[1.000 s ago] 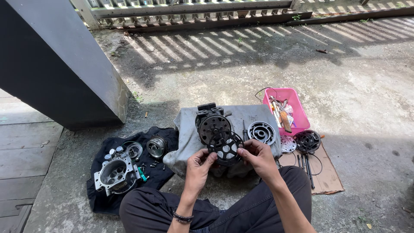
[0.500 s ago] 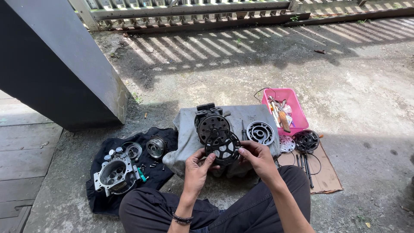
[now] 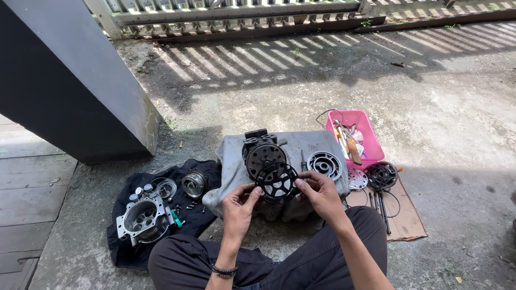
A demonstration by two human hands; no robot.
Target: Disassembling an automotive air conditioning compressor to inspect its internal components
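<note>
Lifted slightly, black perforated disc sits gripped between left hand and right hand.

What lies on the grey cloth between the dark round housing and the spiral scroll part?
In the head view, a thin screwdriver-like tool lies on the grey cloth between the dark round housing and the spiral scroll part.

An outdoor yard used as a makeshift repair spot, on bare concrete ground in sunlight. Bounded at the far edge by a slatted fence, striped shadows cast across the ground; a dark slanted wall at the left. No table: dismantled metal machine parts spread on a black cloth, a grey cloth and flattened cardboard, beside a pink tray of tools.
</note>
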